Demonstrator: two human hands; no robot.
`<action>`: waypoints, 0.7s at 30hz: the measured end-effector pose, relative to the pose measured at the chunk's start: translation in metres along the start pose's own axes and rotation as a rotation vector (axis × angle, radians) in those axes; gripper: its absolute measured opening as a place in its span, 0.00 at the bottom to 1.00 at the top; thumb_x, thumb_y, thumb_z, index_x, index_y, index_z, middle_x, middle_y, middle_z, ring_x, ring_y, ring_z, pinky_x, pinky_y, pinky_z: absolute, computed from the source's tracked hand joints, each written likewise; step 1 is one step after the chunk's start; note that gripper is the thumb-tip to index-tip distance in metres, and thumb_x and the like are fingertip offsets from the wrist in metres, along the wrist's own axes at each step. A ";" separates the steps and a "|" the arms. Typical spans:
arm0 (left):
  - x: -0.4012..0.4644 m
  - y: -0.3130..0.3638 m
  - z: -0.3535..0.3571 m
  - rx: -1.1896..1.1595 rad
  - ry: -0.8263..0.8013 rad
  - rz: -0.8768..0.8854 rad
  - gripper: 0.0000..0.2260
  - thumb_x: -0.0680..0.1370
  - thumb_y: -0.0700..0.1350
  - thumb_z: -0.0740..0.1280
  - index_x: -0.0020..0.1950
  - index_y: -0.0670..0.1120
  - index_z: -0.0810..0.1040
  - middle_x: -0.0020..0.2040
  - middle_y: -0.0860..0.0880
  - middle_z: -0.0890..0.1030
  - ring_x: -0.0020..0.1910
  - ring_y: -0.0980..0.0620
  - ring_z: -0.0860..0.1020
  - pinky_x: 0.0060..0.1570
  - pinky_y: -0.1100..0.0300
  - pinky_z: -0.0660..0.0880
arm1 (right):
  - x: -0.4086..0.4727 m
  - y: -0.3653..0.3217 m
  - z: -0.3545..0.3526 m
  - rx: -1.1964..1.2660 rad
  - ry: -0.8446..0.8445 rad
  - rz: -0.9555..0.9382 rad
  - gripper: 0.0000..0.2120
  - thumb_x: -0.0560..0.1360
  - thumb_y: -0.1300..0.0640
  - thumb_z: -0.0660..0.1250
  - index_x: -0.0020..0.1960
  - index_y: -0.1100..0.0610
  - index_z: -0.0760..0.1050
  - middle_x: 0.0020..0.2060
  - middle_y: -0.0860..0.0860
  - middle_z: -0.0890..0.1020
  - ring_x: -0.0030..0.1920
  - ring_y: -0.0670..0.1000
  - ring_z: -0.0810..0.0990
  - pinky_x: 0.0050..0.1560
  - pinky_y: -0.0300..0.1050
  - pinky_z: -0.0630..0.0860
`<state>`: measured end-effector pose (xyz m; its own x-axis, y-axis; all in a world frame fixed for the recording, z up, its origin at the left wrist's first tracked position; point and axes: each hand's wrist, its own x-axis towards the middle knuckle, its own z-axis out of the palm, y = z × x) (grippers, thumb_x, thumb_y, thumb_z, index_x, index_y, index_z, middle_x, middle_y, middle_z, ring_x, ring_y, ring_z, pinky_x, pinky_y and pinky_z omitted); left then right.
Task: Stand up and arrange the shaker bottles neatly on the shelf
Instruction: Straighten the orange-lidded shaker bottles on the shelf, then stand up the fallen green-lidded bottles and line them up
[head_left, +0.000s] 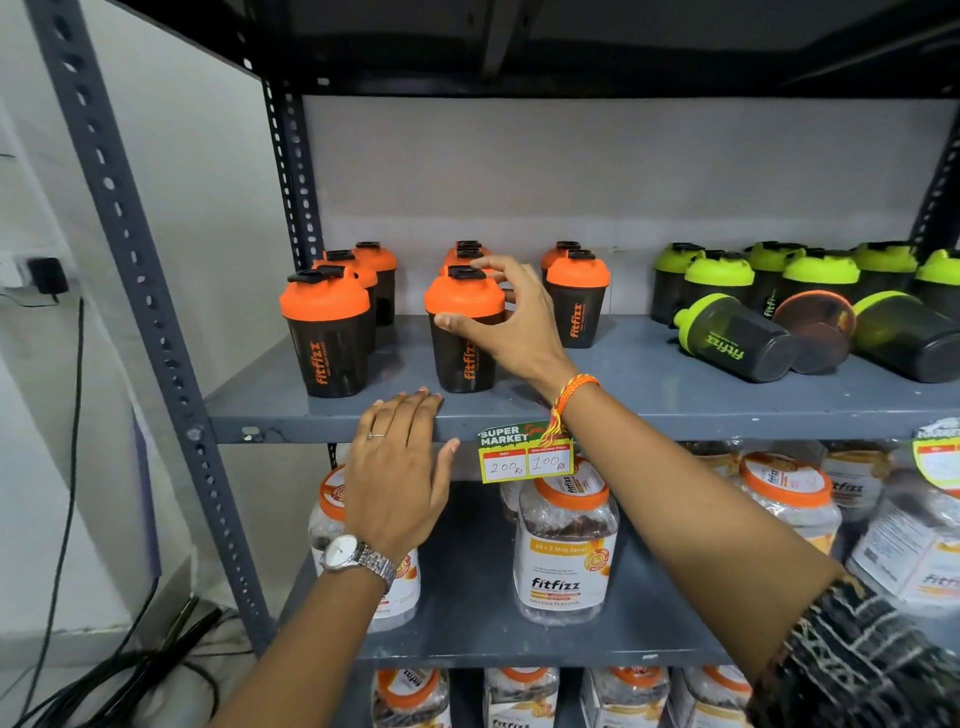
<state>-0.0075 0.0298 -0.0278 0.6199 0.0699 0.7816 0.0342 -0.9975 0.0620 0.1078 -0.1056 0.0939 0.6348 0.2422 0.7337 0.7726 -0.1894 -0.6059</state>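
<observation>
Right hand (511, 319) grasping the front-middle orange shaker (464, 332), upright near the shelf (649, 384) front edge. Left hand (397, 467) flat on that edge, grip released. Risk: sleeve or elbow sweeping back could roll the tipped green shakers (735, 338) off.

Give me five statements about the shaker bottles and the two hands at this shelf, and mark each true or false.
1. The right hand wraps the front middle orange-lidded shaker. True.
2. The left hand holds a green-lidded shaker. False: it rests flat on the shelf edge, holding nothing.
3. Every green-lidded shaker stands upright. False: at least two, such as the fallen green-lidded shaker, lie on their sides.
4. The visible orange-lidded shakers stand upright. True.
5. The price tag hangs from the top shelf. False: it hangs from the shakers' shelf.
</observation>
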 end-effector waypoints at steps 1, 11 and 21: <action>0.000 -0.001 0.000 -0.005 -0.001 -0.003 0.22 0.80 0.54 0.61 0.70 0.45 0.74 0.68 0.45 0.78 0.67 0.45 0.75 0.73 0.49 0.62 | 0.000 0.001 0.000 0.003 -0.003 0.009 0.37 0.65 0.46 0.82 0.69 0.50 0.72 0.63 0.54 0.74 0.65 0.54 0.75 0.62 0.55 0.79; 0.005 0.012 -0.010 -0.132 0.066 -0.102 0.22 0.80 0.54 0.59 0.68 0.44 0.77 0.68 0.44 0.79 0.67 0.43 0.76 0.72 0.47 0.65 | 0.006 0.012 -0.077 -0.047 0.071 0.175 0.33 0.68 0.41 0.78 0.67 0.49 0.70 0.65 0.52 0.75 0.63 0.51 0.76 0.66 0.51 0.75; 0.033 0.137 -0.004 -0.317 0.169 0.083 0.22 0.79 0.51 0.62 0.70 0.42 0.75 0.69 0.44 0.78 0.69 0.43 0.75 0.72 0.49 0.66 | 0.004 0.057 -0.239 -0.577 0.310 0.397 0.29 0.75 0.45 0.73 0.66 0.63 0.74 0.63 0.62 0.80 0.66 0.63 0.77 0.67 0.57 0.71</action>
<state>0.0147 -0.1050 0.0093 0.4709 0.0166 0.8820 -0.2712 -0.9487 0.1627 0.1560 -0.3427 0.1360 0.7733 -0.2096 0.5984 0.3134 -0.6940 -0.6482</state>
